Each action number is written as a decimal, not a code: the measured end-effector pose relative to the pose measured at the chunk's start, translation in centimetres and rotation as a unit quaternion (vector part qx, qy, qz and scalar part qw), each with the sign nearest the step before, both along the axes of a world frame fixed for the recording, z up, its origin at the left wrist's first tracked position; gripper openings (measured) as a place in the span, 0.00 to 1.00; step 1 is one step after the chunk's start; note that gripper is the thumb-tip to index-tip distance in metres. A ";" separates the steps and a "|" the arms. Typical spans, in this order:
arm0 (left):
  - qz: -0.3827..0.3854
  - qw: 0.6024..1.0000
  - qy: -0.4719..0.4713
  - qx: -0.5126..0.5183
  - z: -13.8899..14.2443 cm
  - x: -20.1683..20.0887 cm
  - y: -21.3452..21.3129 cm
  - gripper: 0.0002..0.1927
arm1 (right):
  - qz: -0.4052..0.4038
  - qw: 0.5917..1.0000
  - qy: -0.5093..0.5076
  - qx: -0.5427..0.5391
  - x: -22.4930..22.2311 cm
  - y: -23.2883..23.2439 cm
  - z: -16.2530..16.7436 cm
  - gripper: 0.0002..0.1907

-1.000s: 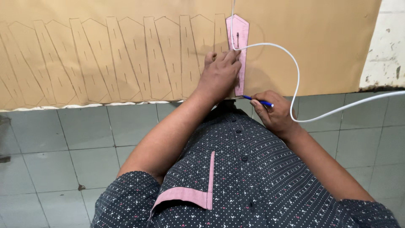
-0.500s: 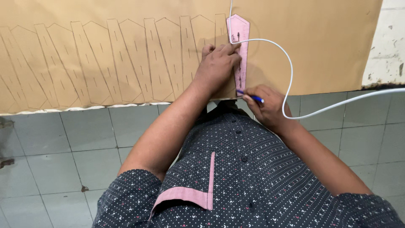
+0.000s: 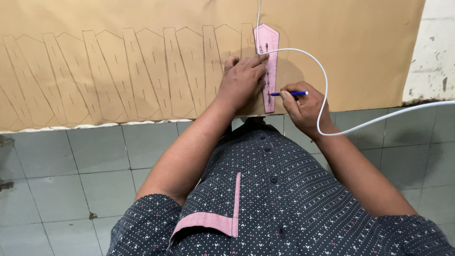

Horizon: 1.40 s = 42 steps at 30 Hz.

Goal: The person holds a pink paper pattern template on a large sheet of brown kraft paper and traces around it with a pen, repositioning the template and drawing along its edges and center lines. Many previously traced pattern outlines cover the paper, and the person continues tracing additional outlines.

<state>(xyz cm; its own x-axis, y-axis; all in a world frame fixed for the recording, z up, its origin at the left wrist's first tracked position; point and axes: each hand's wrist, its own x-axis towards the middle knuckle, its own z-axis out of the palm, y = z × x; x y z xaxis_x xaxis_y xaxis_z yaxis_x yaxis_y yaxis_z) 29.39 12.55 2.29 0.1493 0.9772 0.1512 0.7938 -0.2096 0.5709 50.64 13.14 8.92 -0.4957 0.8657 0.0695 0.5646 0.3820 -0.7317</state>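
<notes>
While the brown paper sheet (image 3: 360, 52) lay flat over the grey tiled floor (image 3: 61, 161), both hands worked at its near edge.
Template: a narrow pink pattern piece (image 3: 271, 61) lay on the paper, long axis running away from the person, its pointed end at the far side and its square end near the paper's edge.
Left hand: the left hand (image 3: 242, 83) lay palm down, fingers spread and flat, pressing on the template's left side; it gripped nothing.
Right hand: the right hand (image 3: 303, 106) had its fingers closed round a blue pen (image 3: 289, 94).
Pen: it lay almost crosswise, tip pointing left, touching the template's right edge.
Cable: a white cable (image 3: 324, 95) looped across the paper and over the right wrist.
Outlines: a row of the same pointed shape, traced outlines (image 3: 137, 71), stood to the left.
</notes>
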 end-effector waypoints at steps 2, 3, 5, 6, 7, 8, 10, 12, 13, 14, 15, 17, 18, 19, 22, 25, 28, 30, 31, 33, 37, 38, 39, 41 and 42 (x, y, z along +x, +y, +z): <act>0.000 1.000 -0.006 0.007 0.1 -0.1 -0.1 0.15 | 0.007 1.000 0.002 -0.003 0.1 -0.2 -0.2 0.05; -0.001 1.000 -0.009 0.012 0.1 -0.1 -0.1 0.16 | 0.011 1.000 -0.001 -0.001 0.1 -0.2 -0.2 0.05; -0.005 1.000 -0.004 -0.004 0.1 -0.2 -0.1 0.14 | 0.031 0.999 0.001 0.019 0.1 -0.4 -0.1 0.05; -0.007 1.000 -0.002 -0.011 0.1 -0.2 0.0 0.13 | 0.048 0.998 0.007 0.038 0.2 -0.4 0.1 0.04; -0.007 1.000 -0.001 -0.011 0.1 -0.1 0.0 0.13 | 0.066 0.996 0.013 0.056 0.2 -0.5 0.2 0.04; -0.008 1.000 0.002 -0.010 0.1 -0.1 0.0 0.12 | 0.080 0.995 -0.001 0.056 0.2 -0.7 0.4 0.04; -0.008 1.000 0.008 -0.011 0.1 0.0 -0.1 0.12 | 0.106 0.992 -0.033 0.056 0.4 -1.3 0.9 0.05; -0.004 1.000 0.017 -0.012 0.1 0.1 0.0 0.10 | 0.112 0.992 -0.044 0.036 0.5 -1.7 1.1 0.04; -0.005 1.000 0.019 -0.011 0.1 0.1 0.0 0.10 | 0.116 0.992 -0.049 0.027 0.5 -1.7 1.1 0.05; -0.006 1.000 0.020 -0.012 0.0 0.2 -0.1 0.10 | 0.101 0.994 -0.042 0.027 0.5 -1.7 1.1 0.05; -0.006 1.000 0.023 -0.012 0.0 0.2 -0.2 0.10 | 0.087 0.995 -0.033 0.028 0.5 -1.6 1.1 0.05; 0.017 1.000 0.017 -0.002 -0.1 0.3 -0.4 0.09 | 0.045 0.999 -0.009 0.022 0.2 -1.1 0.8 0.05; 0.029 0.999 0.014 0.002 -0.2 0.4 -0.4 0.08 | 0.016 1.000 0.005 0.015 0.1 -0.9 0.6 0.05; 0.032 0.999 0.020 0.004 -0.3 0.4 -0.4 0.10 | -0.012 1.000 0.018 0.009 0.0 -0.5 0.5 0.05; 0.036 0.999 0.028 0.003 -0.6 0.4 -0.5 0.13 | -0.007 0.998 0.040 0.049 -0.6 0.9 -0.1 0.08; 0.040 0.999 0.023 -0.002 -0.8 0.3 -0.7 0.12 | -0.011 0.999 0.031 -0.001 -1.0 1.6 -0.4 0.07; 0.042 0.999 0.023 0.002 -0.9 0.3 -0.7 0.13 | 0.004 0.999 0.028 0.036 -1.2 1.8 -0.4 0.06; 0.042 0.999 0.022 -0.004 -1.0 0.3 -0.7 0.12 | 0.000 0.999 0.025 0.028 -1.3 1.7 -0.2 0.06; 0.043 0.999 0.022 -0.005 -1.0 0.2 -0.7 0.12 | -0.003 0.999 0.023 0.023 -1.4 1.6 -0.1 0.06; 0.043 0.999 0.020 -0.007 -0.9 0.3 -0.6 0.12 | 0.019 0.998 0.010 0.051 -1.5 1.4 0.2 0.05; 0.044 0.999 0.018 -0.010 -0.9 0.3 -0.6 0.12 | 0.064 0.992 -0.031 0.106 -1.4 0.7 0.5 0.04; 0.044 0.999 0.019 -0.010 -1.0 0.3 -0.6 0.12 | 0.054 0.994 -0.024 0.090 -1.4 0.7 0.5 0.04; 0.045 0.999 0.021 -0.010 -1.0 0.3 -0.6 0.12 | 0.045 0.996 -0.017 0.076 -1.4 0.7 0.5 0.04; 0.044 0.998 0.023 -0.026 -1.1 0.3 -0.6 0.11 | 0.026 0.998 0.009 0.062 -1.6 1.1 0.2 0.05; 0.044 0.998 0.024 -0.033 -1.2 0.3 -0.6 0.11 | 0.017 0.997 0.029 0.064 -1.7 1.6 0.1 0.06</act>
